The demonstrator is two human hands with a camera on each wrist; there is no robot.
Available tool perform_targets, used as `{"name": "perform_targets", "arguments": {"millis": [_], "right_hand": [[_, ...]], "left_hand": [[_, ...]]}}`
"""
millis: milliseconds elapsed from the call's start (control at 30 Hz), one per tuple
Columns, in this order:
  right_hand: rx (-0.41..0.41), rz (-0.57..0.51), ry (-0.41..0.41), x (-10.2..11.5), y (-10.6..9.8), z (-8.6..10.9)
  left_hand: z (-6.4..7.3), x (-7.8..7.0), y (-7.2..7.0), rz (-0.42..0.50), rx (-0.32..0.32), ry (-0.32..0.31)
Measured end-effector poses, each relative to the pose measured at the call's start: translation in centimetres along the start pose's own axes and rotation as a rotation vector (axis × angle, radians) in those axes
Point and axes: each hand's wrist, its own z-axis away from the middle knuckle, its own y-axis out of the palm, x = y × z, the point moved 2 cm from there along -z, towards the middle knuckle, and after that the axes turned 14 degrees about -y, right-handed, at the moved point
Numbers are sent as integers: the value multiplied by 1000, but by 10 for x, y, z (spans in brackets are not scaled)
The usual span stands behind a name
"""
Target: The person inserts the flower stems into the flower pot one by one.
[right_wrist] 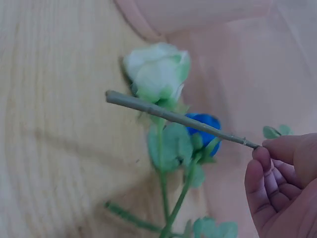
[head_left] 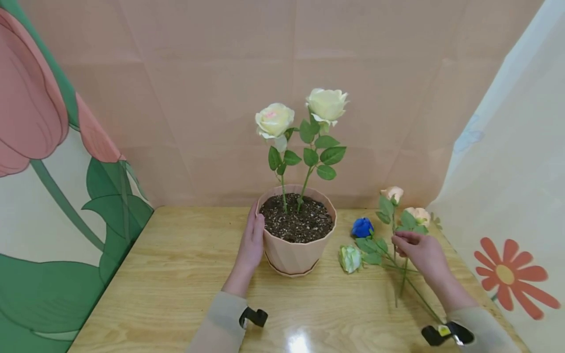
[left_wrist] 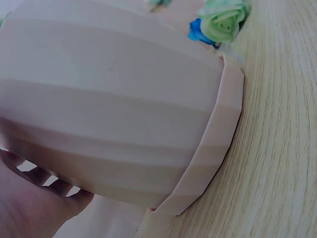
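Note:
A pink flower pot [head_left: 289,252] filled with dark soil [head_left: 295,223] stands on the table, holding two upright white roses [head_left: 274,121]. My left hand [head_left: 251,240] rests against the pot's left side, its fingers along the wall; the left wrist view shows these fingers [left_wrist: 59,187] touching the pot. To the right, my right hand [head_left: 417,252] pinches the stem [right_wrist: 183,120] of a pale pink rose [head_left: 393,194] between thumb and fingertips. That rose is upright, its lower stem raised off the table in the right wrist view.
Near my right hand lie a blue rose [head_left: 362,227], a pale green rose [head_left: 350,259] and another pink rose [head_left: 418,216], their stems crossing. The wooden table [head_left: 176,274] meets a pink backdrop [head_left: 212,98]. Printed flower panels [head_left: 521,274] stand at both sides.

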Motion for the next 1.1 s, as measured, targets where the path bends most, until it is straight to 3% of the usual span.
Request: {"name": "perform_targets", "arguments": {"millis": [233,433,667,900,967,1100], "right_hand": [[-60,-52,-68,35,-1,-6],[-124,-34,-153,70,-5,-9],[-206,-65,-229,103,-8,-14],[-285,-135,-293,139,-12,-21],[-298,-131,-307,149,-13,-23],[-309,-131,-315,167,-16,-27]], "left_hand": [[1,-1,0,2,5,-2],[0,-1,-1,7,9,1],[1,-1,0,-9,-8,-31],[-1,7,-2,34,17,24],[-8,19,-3,43,20,68],[-9,19,-3,35,15,53]]}}
